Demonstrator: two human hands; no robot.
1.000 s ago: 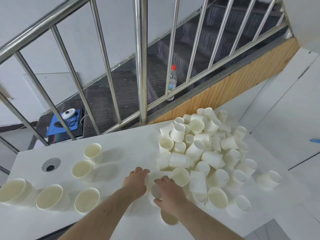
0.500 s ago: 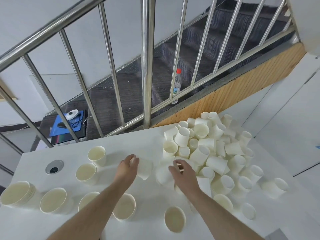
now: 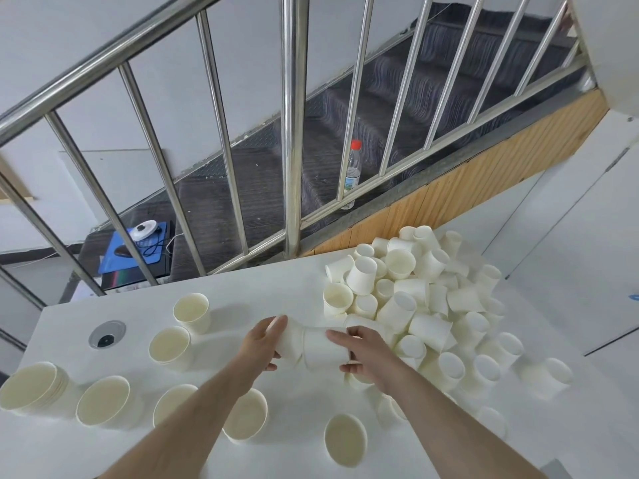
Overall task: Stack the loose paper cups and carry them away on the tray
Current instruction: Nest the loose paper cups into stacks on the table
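— Two cups are held sideways above the table (image 3: 276,292), rim to rim: the left cup (image 3: 290,344) is gripped by the left hand (image 3: 257,350), the right cup (image 3: 323,350) by the right hand (image 3: 368,354).

— And the rest?

— Loose cups (image 3: 422,299) are heaped at two o'clock; upright stacks (image 3: 41,392) are ranged at nine.

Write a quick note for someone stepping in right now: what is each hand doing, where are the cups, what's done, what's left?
Left hand holds one paper cup on its side; right hand holds another cup, the two meeting end to end above the table.
Done: several upright cups and stacks stand at left.
Left: the big loose pile at right is unstacked. No tray is in view.
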